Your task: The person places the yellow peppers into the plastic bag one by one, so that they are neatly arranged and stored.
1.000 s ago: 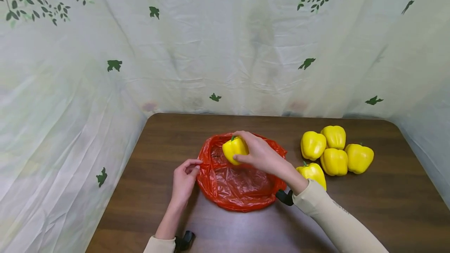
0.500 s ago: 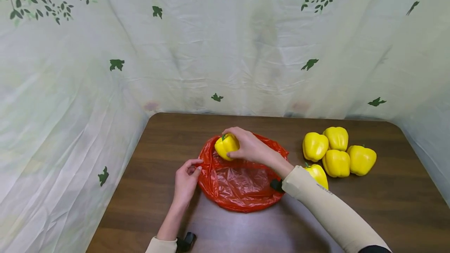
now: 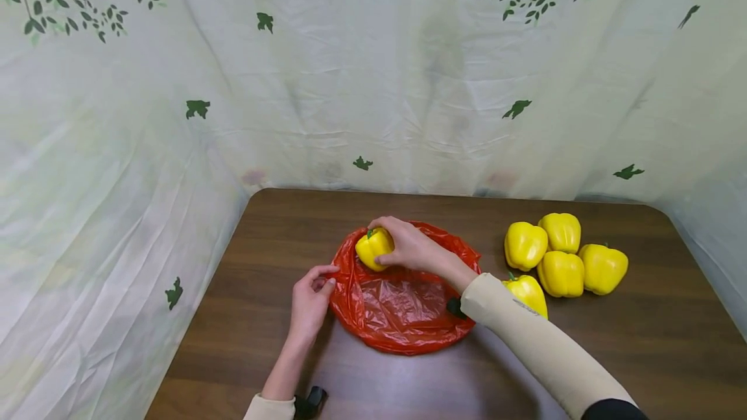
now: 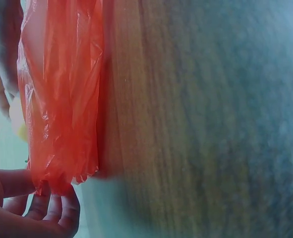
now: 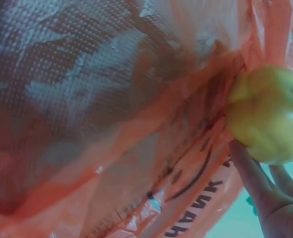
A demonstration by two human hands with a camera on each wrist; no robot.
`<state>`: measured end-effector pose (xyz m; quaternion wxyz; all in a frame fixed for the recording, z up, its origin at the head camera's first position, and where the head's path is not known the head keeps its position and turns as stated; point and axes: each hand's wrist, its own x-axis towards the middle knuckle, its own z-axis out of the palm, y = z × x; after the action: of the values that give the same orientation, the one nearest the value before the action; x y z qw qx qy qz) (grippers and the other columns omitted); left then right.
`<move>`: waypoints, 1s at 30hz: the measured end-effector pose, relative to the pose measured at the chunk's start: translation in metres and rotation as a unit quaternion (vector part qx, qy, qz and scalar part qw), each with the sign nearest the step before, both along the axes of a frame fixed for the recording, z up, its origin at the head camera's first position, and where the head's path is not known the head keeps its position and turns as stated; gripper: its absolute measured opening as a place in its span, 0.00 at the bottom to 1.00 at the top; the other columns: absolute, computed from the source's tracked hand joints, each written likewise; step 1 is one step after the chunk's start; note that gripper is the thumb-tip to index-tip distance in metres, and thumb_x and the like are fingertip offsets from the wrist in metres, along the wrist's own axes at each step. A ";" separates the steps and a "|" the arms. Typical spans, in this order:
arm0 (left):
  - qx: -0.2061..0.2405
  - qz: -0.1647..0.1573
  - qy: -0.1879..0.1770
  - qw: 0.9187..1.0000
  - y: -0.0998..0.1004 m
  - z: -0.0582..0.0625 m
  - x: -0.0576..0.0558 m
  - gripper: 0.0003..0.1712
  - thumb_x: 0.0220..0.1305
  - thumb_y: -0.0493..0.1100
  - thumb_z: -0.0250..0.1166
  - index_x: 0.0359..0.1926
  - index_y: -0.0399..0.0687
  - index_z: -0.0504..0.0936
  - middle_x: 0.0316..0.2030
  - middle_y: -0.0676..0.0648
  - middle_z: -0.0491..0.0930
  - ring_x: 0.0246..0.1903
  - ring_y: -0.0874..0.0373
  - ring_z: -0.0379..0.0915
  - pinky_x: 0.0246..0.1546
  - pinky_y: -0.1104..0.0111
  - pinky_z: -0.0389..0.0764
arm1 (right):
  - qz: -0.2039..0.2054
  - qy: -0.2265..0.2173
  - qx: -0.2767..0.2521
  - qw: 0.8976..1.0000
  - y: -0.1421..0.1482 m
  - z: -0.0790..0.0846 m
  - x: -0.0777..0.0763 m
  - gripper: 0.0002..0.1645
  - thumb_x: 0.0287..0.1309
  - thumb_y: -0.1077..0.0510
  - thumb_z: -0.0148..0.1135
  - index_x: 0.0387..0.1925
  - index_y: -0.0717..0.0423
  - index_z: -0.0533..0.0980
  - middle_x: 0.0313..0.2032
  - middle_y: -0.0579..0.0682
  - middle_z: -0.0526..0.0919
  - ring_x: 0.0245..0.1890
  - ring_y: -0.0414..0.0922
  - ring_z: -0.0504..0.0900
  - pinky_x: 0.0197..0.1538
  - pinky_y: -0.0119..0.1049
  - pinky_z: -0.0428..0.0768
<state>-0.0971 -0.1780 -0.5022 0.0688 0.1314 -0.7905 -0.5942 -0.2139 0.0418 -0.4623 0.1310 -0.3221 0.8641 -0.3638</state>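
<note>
— While your left hand [image 3: 311, 300] pinches the near-left rim of the red bag [image 3: 403, 342], where is your right hand [image 3: 405, 243]?
— It grips a yellow pepper [image 3: 370, 250], ahead and to the right of your left hand, at the far-left part of the bag's mouth. Whether the pepper touches the bottom, you can't tell.
— What could go wrong for you there?
— Your pepper might snag that thin rim (film clings easily) and fold the mouth inward; if your left pinch slips, that side could sag.
— Does any view add something?
— Left wrist shows you the plastic bunched in your left fingertips. Right wrist alone gives you printed letters [image 5: 197, 208] on the bag. Only head shows you the five other peppers [image 3: 560, 274], well to the right of your right hand.
</note>
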 end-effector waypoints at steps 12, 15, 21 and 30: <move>-0.002 -0.001 -0.005 1.000 0.002 -0.003 0.003 0.14 0.64 0.26 0.59 0.46 0.39 0.84 0.39 0.39 0.79 0.31 0.51 0.72 0.27 0.72 0.76 | -0.029 -0.028 0.022 0.999 -0.002 -0.011 -0.004 0.36 0.54 0.44 0.72 0.62 0.48 0.71 0.53 0.43 0.76 0.46 0.41 0.74 0.51 0.36 0.77; 0.002 0.000 0.001 1.000 0.002 -0.003 0.003 0.14 0.64 0.25 0.59 0.46 0.39 0.84 0.40 0.39 0.79 0.32 0.51 0.72 0.27 0.72 0.75 | -0.030 -0.011 0.027 0.999 -0.002 -0.011 -0.005 0.37 0.53 0.42 0.72 0.62 0.50 0.72 0.54 0.45 0.75 0.47 0.42 0.74 0.52 0.38 0.77; 0.009 0.002 -0.003 1.000 0.001 -0.002 0.003 0.14 0.63 0.26 0.61 0.46 0.40 0.85 0.39 0.39 0.80 0.32 0.53 0.72 0.27 0.73 0.75 | -0.043 -0.024 0.033 0.998 -0.003 -0.012 -0.006 0.37 0.55 0.41 0.71 0.62 0.51 0.72 0.54 0.47 0.75 0.48 0.43 0.74 0.54 0.40 0.76; 0.006 -0.001 -0.004 1.000 0.001 0.001 0.001 0.13 0.64 0.27 0.61 0.46 0.39 0.85 0.39 0.39 0.81 0.33 0.52 0.73 0.28 0.72 0.76 | -0.063 -0.016 0.024 0.998 -0.011 -0.013 0.000 0.27 0.56 0.42 0.70 0.55 0.45 0.75 0.45 0.44 0.75 0.42 0.43 0.73 0.48 0.38 0.76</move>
<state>-0.0962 -0.1767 -0.5016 0.0641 0.1331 -0.7875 -0.5983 -0.2136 0.0306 -0.4754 0.1295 -0.2575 0.8890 -0.3557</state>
